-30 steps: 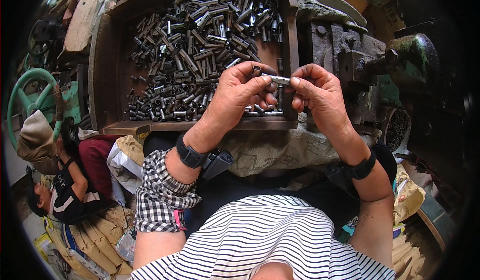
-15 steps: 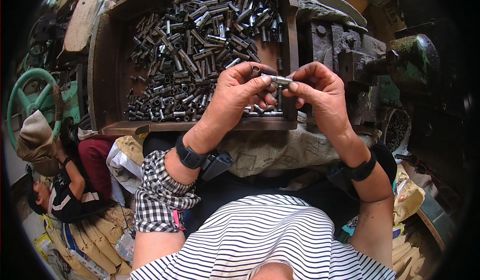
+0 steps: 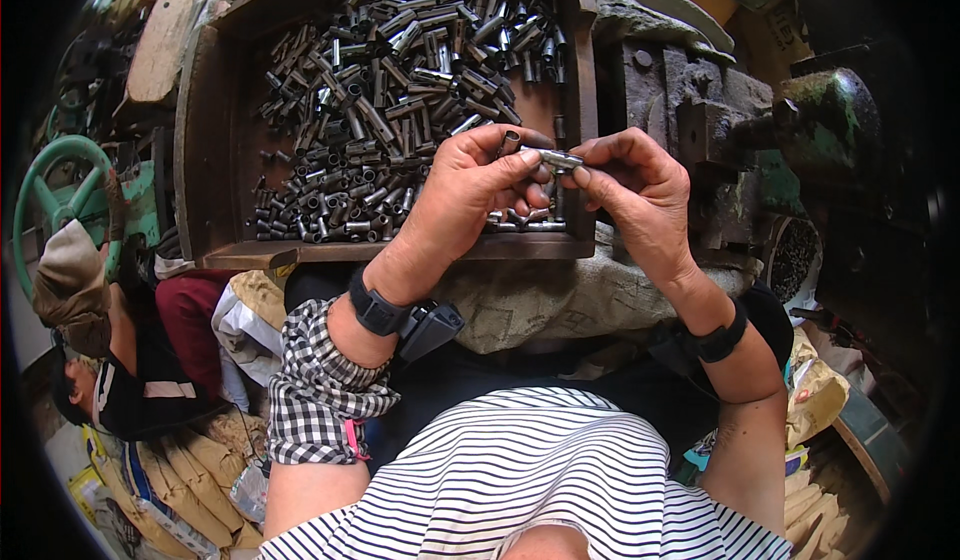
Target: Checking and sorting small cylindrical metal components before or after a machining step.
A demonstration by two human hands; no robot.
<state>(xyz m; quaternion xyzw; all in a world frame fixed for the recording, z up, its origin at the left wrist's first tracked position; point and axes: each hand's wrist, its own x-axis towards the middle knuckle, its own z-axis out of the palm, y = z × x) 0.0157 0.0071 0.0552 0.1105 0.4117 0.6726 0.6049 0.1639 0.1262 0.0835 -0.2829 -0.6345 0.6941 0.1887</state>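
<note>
My left hand (image 3: pixel 468 182) is closed, its thumb and fingers pinching a short shiny metal tube (image 3: pixel 553 159) above the right front part of a wooden tray (image 3: pixel 400 253). A second, darker tube (image 3: pixel 511 142) sticks up beside the left index finger, apparently tucked in the same hand. My right hand (image 3: pixel 642 185) pinches the right end of the shiny tube between thumb and fingertips. Under and behind the hands, a big pile of loose metal tubes (image 3: pixel 385 90) fills much of the tray, with shorter ring-like pieces (image 3: pixel 340 205) at its front left.
Right of the tray stands a dark, greasy machine (image 3: pixel 700 120) with a rounded green part (image 3: pixel 830 110). A rough sack (image 3: pixel 560 305) lies below the tray's front edge. At the left, a person (image 3: pixel 150 380) is near a green handwheel (image 3: pixel 50 190).
My right fingertips have shifted slightly at the tube's end, showing more of it. The left hand stays nearly still. The person at the left has moved an arm near the handwheel.
</note>
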